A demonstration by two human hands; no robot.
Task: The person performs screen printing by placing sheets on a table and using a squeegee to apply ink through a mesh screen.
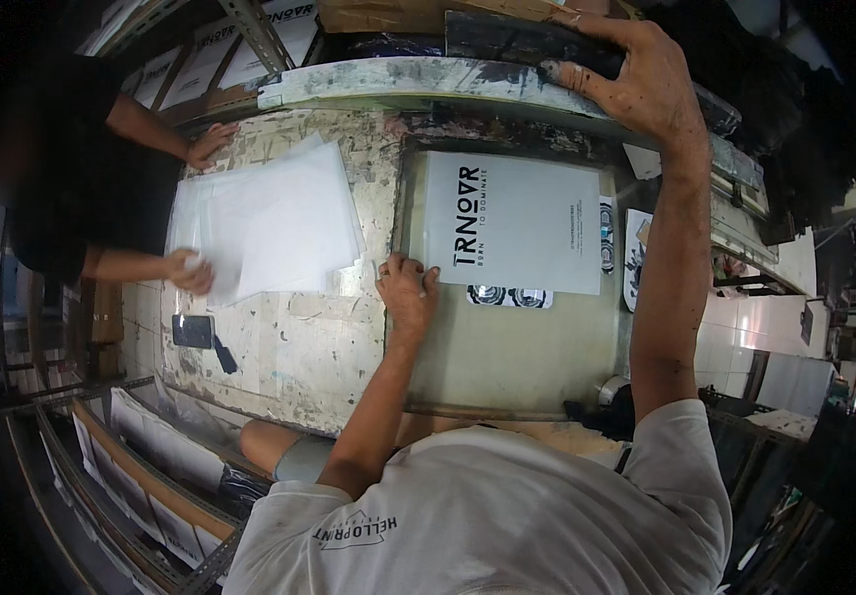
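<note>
A white sheet printed with black lettering lies on a pale translucent panel in front of me. My left hand is at the sheet's near left corner, fingers curled and thumb against its edge. Beneath the sheet's near edge, part of a sticker with dark round shapes shows. My right hand reaches to the far side, fingers over a long dark ink-stained board and thumb in front of it. Just below that board runs a paint-smeared pale bar.
At the left, another person's hands touch a loose stack of blank translucent sheets on a stained worktable. A dark phone-like object lies nearer. Racks holding boards stand at the lower left.
</note>
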